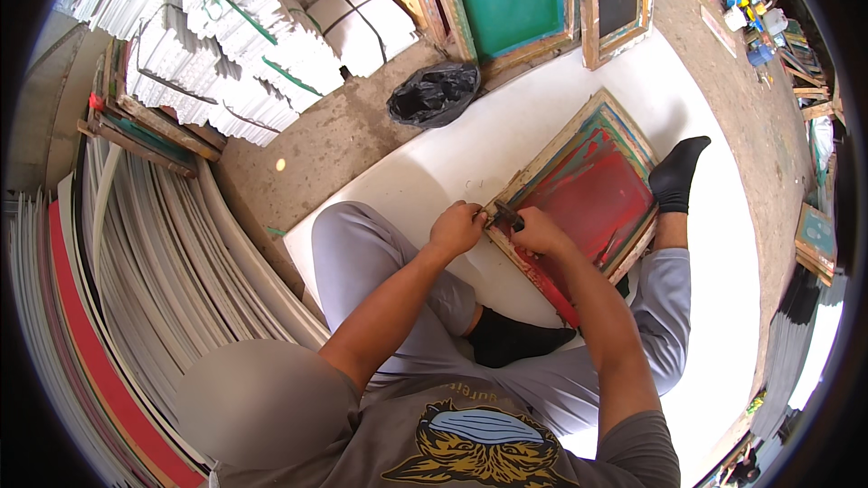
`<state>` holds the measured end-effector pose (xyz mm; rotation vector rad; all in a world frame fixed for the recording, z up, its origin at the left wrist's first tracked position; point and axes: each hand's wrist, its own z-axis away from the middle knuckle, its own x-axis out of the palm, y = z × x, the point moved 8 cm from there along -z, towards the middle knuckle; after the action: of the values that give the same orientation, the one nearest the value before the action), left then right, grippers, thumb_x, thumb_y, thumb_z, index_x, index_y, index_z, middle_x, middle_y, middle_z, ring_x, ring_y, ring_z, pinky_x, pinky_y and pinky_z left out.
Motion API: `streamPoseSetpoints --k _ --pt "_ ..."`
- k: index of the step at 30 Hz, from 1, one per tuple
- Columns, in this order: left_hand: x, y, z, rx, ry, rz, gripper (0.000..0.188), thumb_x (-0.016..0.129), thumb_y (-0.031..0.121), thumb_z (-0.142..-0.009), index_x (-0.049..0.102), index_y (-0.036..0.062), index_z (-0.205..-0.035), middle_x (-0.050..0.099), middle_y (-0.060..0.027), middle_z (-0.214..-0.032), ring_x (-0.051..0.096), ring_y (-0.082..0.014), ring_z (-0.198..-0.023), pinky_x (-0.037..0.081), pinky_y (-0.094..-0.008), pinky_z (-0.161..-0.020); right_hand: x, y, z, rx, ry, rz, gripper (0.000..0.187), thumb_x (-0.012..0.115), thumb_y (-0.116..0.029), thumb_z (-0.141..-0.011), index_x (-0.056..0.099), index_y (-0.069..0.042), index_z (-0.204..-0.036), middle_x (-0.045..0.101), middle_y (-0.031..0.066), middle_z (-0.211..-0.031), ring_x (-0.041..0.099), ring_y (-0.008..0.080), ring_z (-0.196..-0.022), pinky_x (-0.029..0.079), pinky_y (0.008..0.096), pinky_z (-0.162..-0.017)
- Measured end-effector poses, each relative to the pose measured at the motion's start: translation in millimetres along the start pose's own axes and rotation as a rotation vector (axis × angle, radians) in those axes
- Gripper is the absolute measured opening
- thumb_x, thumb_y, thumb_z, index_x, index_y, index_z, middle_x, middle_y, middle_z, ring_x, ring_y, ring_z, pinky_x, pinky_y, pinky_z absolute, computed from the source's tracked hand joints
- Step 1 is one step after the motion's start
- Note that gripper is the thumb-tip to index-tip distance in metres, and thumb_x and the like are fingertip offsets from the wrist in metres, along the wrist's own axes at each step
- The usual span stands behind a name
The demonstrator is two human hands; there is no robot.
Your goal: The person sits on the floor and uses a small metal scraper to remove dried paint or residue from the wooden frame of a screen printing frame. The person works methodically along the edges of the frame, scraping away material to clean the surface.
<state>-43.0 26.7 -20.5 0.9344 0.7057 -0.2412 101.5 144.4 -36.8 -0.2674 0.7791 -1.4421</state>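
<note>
A wooden screen-printing frame [592, 190] with red-stained mesh and green-streaked edges lies tilted across the white sheet, between my legs. At its left corner, my left hand [458, 228] is closed, fingertips pinched against the wood; whatever they pinch is too small to make out. Close beside it, my right hand [542, 235] wraps round a short dark hand tool [509, 215], whose end meets the same corner near my left fingertips. The tool's exact kind is not clear, as my fingers cover much of it.
Under me spreads a white sheet [714, 325]. A black plastic bag [436, 95] sits past its far edge. More framed screens [504, 0] lean at the back. Bundled white stacks [221, 45] and upright boards [172, 280] stand left. Tubs and clutter [750, 14] lie far right.
</note>
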Motion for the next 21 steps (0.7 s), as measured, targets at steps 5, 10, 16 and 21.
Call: streamPoseSetpoints --k 5,10,16,21 --pt "-0.3 0.3 0.5 -0.005 0.022 0.032 0.031 0.062 0.029 -0.1 0.076 0.0048 -0.113 0.069 -0.023 -0.102 0.067 -0.0425 -0.1 0.052 -0.0514 -0.09 -4.4 -24.5 14.6 -0.011 0.179 0.262 0.024 0.072 -0.014 -0.08 0.071 0.0 -0.1 0.075 0.024 -0.09 0.076 0.0351 -0.084 0.059 0.0459 -0.077" --pt "0.2 1.3 -0.7 0.021 0.037 0.026 0.031 0.062 0.029 -0.1 0.077 0.0051 -0.113 0.069 -0.0241 -0.101 0.068 -0.043 -0.098 0.052 -0.0516 -0.089 -4.8 -32.9 20.2 -0.123 0.341 0.501 0.019 0.067 -0.013 -0.084 0.069 0.0 -0.098 0.074 0.0271 -0.092 0.075 0.0394 -0.09 0.058 0.0525 -0.081" --pt "-7.9 0.6 -2.3 0.03 0.077 0.073 0.032 0.06 0.031 -0.101 0.077 0.005 -0.108 0.07 -0.025 -0.107 0.068 -0.0438 -0.101 0.055 -0.0518 -0.088 -3.1 -46.4 32.7 -0.082 0.36 0.702 0.022 0.06 -0.023 -0.096 0.068 -0.005 -0.104 0.076 0.022 -0.095 0.075 0.0411 -0.094 0.053 0.0582 -0.092" --pt "-17.8 -20.2 -20.6 -0.109 0.117 0.406 0.035 0.061 0.034 -0.103 0.077 0.0023 -0.101 0.074 -0.0159 -0.097 0.07 -0.0323 -0.087 0.056 -0.0429 -0.075 -6.9 -87.1 47.2 -0.16 0.384 0.675 0.019 0.062 -0.02 -0.094 0.066 -0.003 -0.1 0.074 0.0216 -0.089 0.074 0.042 -0.089 0.056 0.0557 -0.083"
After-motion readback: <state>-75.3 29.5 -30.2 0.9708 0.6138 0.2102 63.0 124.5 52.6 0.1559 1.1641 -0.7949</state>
